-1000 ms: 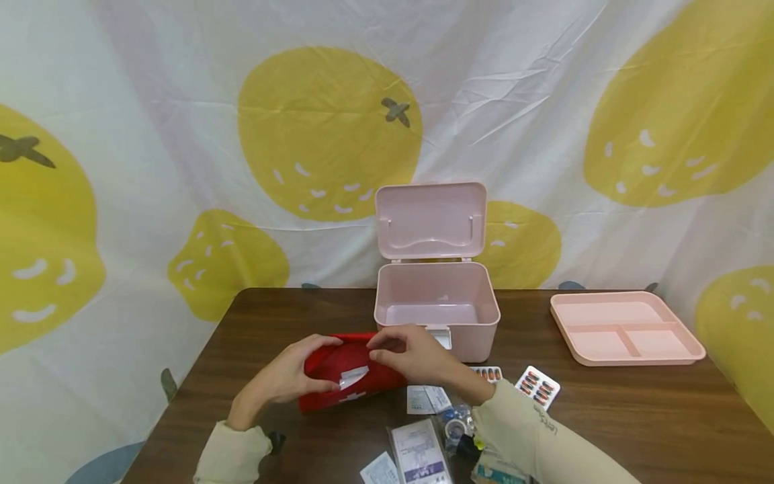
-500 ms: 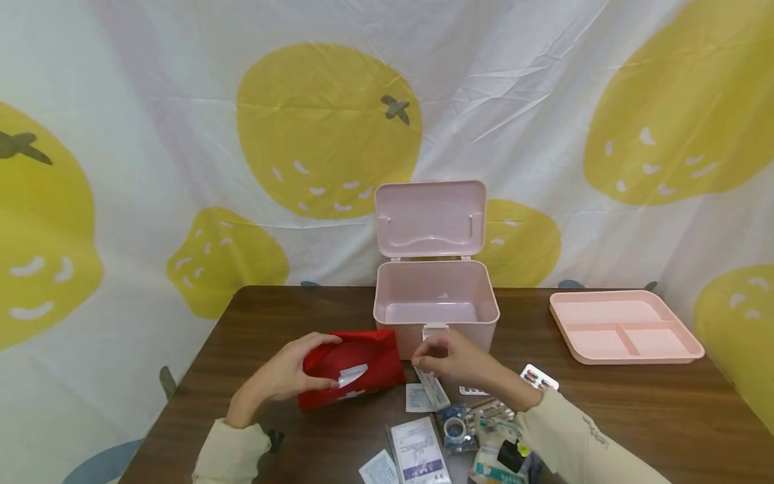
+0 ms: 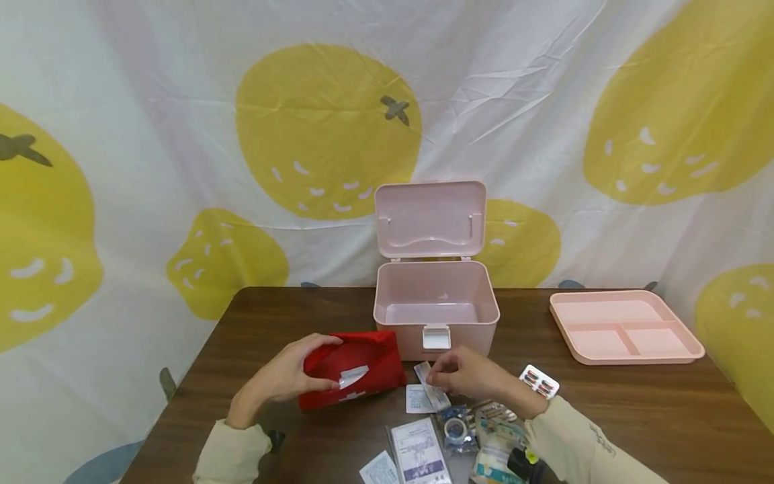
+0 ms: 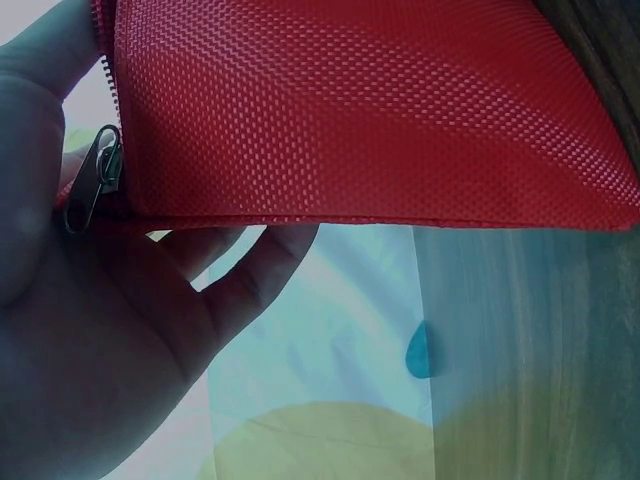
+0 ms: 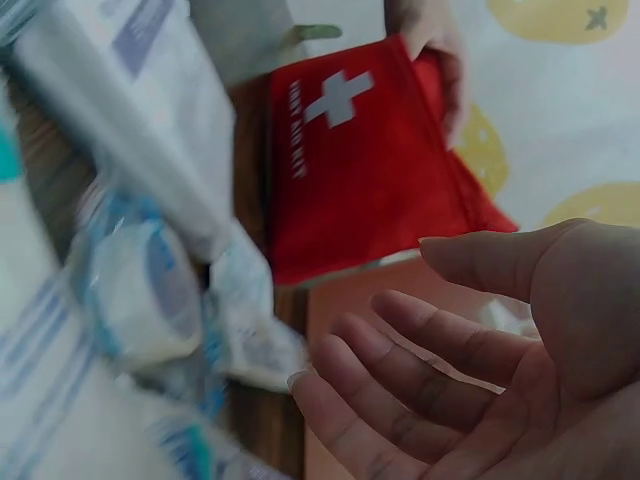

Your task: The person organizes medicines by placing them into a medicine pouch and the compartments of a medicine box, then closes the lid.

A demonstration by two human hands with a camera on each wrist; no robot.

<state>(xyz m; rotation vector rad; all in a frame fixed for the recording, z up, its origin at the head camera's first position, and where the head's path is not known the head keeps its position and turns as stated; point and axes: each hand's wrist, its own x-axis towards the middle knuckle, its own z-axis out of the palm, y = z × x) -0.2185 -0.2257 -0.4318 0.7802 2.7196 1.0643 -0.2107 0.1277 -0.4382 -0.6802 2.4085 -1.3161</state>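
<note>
A red fabric first aid pouch (image 3: 383, 363) with a white cross stands unzipped and gaping in front of the pink box. My left hand (image 3: 293, 373) grips its left end, thumb at the front. In the left wrist view the zipper pull (image 4: 92, 182) hangs beside that palm. To the pouch's right, my right hand (image 3: 474, 375) hovers by a narrow white packet (image 3: 437, 396), fingers loosely bent. The right wrist view shows thumb and fingers apart with nothing between them. A pale square packet (image 3: 417, 401) lies under the narrow one. Something whitish (image 3: 353, 376) shows at the pouch's mouth.
Behind the pouch stands the pink box (image 3: 399, 341), lid raised. A divided pink tray (image 3: 629, 361) lies at the right. Nearer me are a purple-labelled packet (image 3: 417, 444), a bagged tape roll (image 3: 455, 429), a green-and-white bag (image 3: 492, 457) and a capsule blister pack (image 3: 540, 382).
My right hand has left the pouch's mouth and moved right and slightly down to the small packets. My left hand still grips the pouch in the same place.
</note>
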